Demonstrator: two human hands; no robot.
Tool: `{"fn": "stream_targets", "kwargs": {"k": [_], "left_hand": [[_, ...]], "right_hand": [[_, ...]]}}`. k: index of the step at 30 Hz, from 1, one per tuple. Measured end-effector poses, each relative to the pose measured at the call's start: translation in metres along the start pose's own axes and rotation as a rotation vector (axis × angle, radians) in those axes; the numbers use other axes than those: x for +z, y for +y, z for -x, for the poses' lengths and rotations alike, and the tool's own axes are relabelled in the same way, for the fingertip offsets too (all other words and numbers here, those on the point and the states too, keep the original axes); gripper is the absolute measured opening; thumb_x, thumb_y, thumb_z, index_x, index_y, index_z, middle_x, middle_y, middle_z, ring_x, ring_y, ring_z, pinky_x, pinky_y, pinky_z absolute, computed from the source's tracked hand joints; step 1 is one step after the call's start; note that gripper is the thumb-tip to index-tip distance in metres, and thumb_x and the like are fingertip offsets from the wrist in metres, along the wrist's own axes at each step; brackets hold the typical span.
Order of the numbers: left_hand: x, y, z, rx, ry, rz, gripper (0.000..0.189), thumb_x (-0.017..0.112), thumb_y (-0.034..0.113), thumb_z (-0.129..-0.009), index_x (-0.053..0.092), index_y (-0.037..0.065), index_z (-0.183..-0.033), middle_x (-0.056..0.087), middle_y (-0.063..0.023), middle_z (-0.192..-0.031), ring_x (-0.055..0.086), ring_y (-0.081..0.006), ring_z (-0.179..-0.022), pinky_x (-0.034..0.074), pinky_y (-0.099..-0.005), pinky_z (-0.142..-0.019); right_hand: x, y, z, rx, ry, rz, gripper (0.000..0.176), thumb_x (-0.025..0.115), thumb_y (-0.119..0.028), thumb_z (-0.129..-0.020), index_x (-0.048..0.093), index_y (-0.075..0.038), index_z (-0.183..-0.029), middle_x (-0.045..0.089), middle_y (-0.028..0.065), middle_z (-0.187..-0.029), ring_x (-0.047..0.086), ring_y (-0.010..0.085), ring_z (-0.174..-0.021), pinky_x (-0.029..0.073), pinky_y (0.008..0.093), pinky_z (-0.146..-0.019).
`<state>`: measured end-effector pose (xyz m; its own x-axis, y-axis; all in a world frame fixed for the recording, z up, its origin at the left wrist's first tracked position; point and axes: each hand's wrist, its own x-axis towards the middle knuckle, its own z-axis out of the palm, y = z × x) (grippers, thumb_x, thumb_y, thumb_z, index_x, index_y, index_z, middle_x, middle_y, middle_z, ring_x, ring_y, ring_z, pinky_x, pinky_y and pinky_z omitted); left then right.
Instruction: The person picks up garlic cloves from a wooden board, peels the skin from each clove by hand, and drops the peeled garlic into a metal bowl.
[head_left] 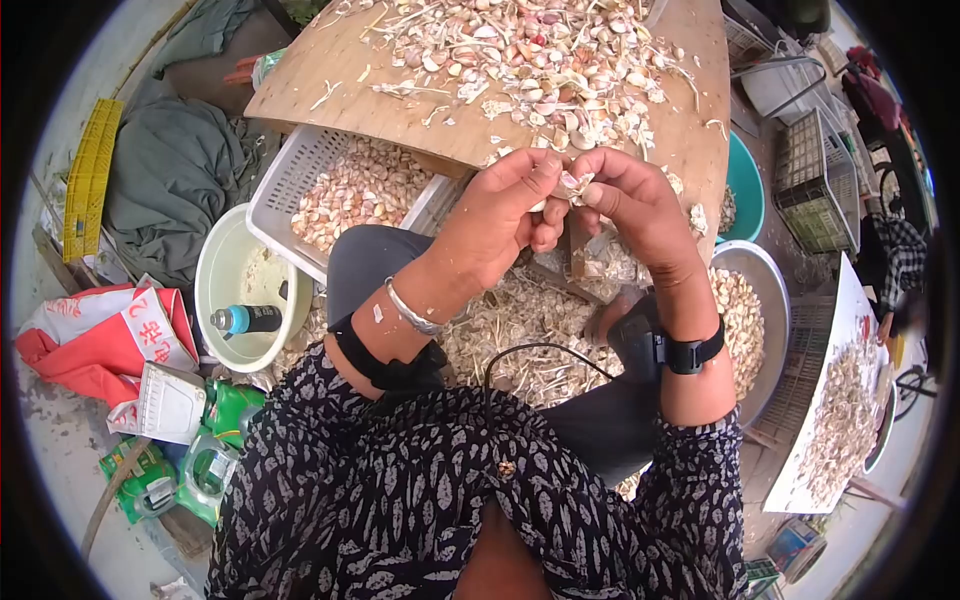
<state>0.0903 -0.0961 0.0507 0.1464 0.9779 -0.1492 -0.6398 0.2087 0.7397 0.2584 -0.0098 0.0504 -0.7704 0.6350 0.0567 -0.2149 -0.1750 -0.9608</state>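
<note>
My left hand and my right hand meet just off the near edge of a wooden board. Between their fingertips is a small piece of garlic, pinkish white with papery skin, and both hands pinch it. A pale clove also shows under the left fingers, partly hidden. Beyond them, a heap of garlic cloves with dry stalks and skins covers much of the wooden board. Loose skins lie thick on the ground below, between my knees.
A white crate of cloves stands left, partly under the board. Near it is a pale tub with a bottle. On the right are a metal basin of cloves, a teal basin and a white board bearing garlic. Another person sits far right.
</note>
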Motion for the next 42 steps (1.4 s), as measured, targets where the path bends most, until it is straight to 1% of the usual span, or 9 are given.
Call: {"fn": "stream_targets", "kwargs": {"k": [3,5,10,20,24,31,33,38,42], "left_hand": [[0.001,-0.011,-0.004,0.150,0.203,-0.102,0.014,0.052,0.017,-0.094,0.051,0.004,-0.099,0.051,-0.0007,-0.073,0.044,-0.0060,-0.057,0.034,-0.0182,-0.049],[0.002,-0.017,-0.001,0.213,0.244,-0.108,0.012,0.050,0.015,-0.095,0.052,0.005,-0.099,0.051,-0.0005,-0.073,0.042,-0.0059,-0.057,0.033,-0.0185,-0.049],[-0.029,-0.009,0.012,0.238,0.245,0.096,0.013,0.047,0.017,-0.097,0.050,0.006,-0.103,0.052,-0.0030,-0.083,0.045,-0.0082,-0.063,0.037,-0.0214,-0.056],[-0.058,0.052,0.056,0.362,0.308,0.045,0.019,0.048,0.019,-0.096,0.051,0.003,-0.107,0.053,-0.0075,-0.083,0.045,-0.0103,-0.060,0.038,-0.0238,-0.056],[-0.054,0.085,0.066,0.446,0.413,-0.180,0.020,0.052,0.017,-0.095,0.052,0.001,-0.106,0.049,-0.0047,-0.078,0.038,-0.0062,-0.057,0.035,-0.0200,-0.053],[0.081,0.040,-0.020,0.550,-0.113,-0.367,0.029,0.057,0.023,-0.093,0.054,-0.001,-0.108,0.052,0.0000,-0.075,0.040,-0.0030,-0.059,0.035,-0.0177,-0.053],[0.104,-0.008,-0.052,0.624,-0.172,-0.714,0.035,0.062,0.026,-0.090,0.056,-0.002,-0.110,0.057,-0.0004,-0.078,0.045,-0.0022,-0.063,0.037,-0.0173,-0.054],[-0.007,0.035,-0.064,0.208,0.171,-0.381,0.017,0.051,0.016,-0.094,0.056,0.000,-0.094,0.042,0.0059,-0.065,0.035,-0.0028,-0.053,0.030,-0.0172,-0.046],[-0.146,0.104,0.001,0.156,0.594,-0.887,0.019,0.056,0.018,-0.091,0.062,0.000,-0.094,0.055,0.0015,-0.078,0.047,-0.0053,-0.062,0.039,-0.0196,-0.053]], "right_hand": [[0.015,0.003,-0.002,0.027,0.066,0.211,0.008,0.057,-0.006,-0.088,0.059,-0.004,-0.095,0.057,-0.0003,-0.076,0.054,0.0129,-0.064,0.044,0.0251,-0.059],[0.027,0.009,-0.004,-0.602,0.162,0.944,0.009,0.059,-0.001,-0.081,0.058,-0.004,-0.090,0.058,0.0060,-0.078,0.058,0.0238,-0.068,0.045,0.0303,-0.060],[0.065,0.006,0.015,-0.731,-0.028,0.872,0.022,0.059,0.007,-0.070,0.058,-0.005,-0.088,0.058,0.0097,-0.082,0.058,0.0291,-0.076,0.048,0.0359,-0.062],[0.053,0.055,0.011,-0.073,-0.416,1.156,0.020,0.066,-0.012,-0.080,0.067,-0.008,-0.099,0.066,0.0136,-0.081,0.062,0.0321,-0.071,0.050,0.0345,-0.065],[0.020,0.046,-0.009,0.087,0.178,0.641,0.015,0.063,-0.014,-0.085,0.067,-0.001,-0.091,0.060,0.0027,-0.064,0.053,0.0072,-0.059,0.045,0.0242,-0.057],[-0.035,0.046,-0.021,0.230,0.697,0.226,0.020,0.054,-0.019,-0.092,0.064,-0.003,-0.097,0.053,-0.0050,-0.066,0.054,0.0105,-0.059,0.042,0.0217,-0.055],[-0.024,0.056,-0.023,-0.283,0.797,-0.532,0.019,0.052,-0.019,-0.093,0.064,-0.005,-0.098,0.056,-0.0040,-0.069,0.056,0.0115,-0.065,0.045,0.0241,-0.060],[-0.056,0.048,-0.022,0.106,0.648,0.692,0.018,0.061,-0.019,-0.084,0.067,-0.002,-0.088,0.061,0.0057,-0.073,0.061,0.0161,-0.075,0.048,0.0319,-0.068],[-0.051,0.073,-0.057,-0.254,0.458,1.266,0.011,0.060,-0.010,-0.076,0.067,-0.005,-0.082,0.062,0.0146,-0.080,0.060,0.0336,-0.077,0.048,0.0409,-0.066]]}}
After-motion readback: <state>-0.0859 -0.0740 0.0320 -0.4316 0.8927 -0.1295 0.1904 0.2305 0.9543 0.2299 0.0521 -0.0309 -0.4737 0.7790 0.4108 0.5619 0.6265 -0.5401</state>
